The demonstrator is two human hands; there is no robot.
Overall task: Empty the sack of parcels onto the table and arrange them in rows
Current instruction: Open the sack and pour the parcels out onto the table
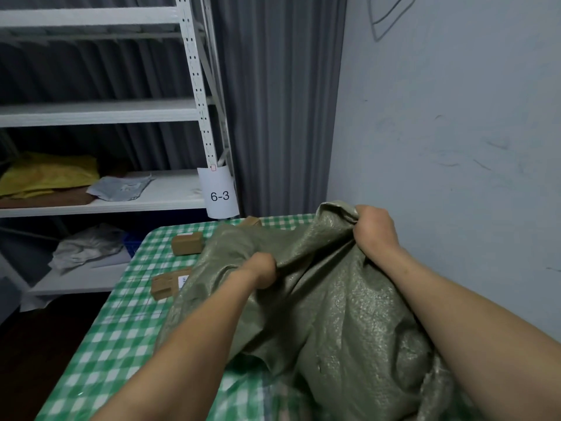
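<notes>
Left hand [262, 270] and right hand [375, 227] clutch the sack [334, 299] — parcels [164, 285] partly hidden

Shelving [100, 112]: white metal, 10 o'clock.
Tag [219, 194]: "6-3", on its post.
Curtain [273, 101]: grey, 12 o'clock.
Yellow bag [48, 174]: 9 o'clock, on the shelving.

Only readable text: "6-3", black print on a white paper tag [219, 192] hung from the shelf upright [200, 110]. The label on one parcel [168, 284] is too blurred to read.
</notes>
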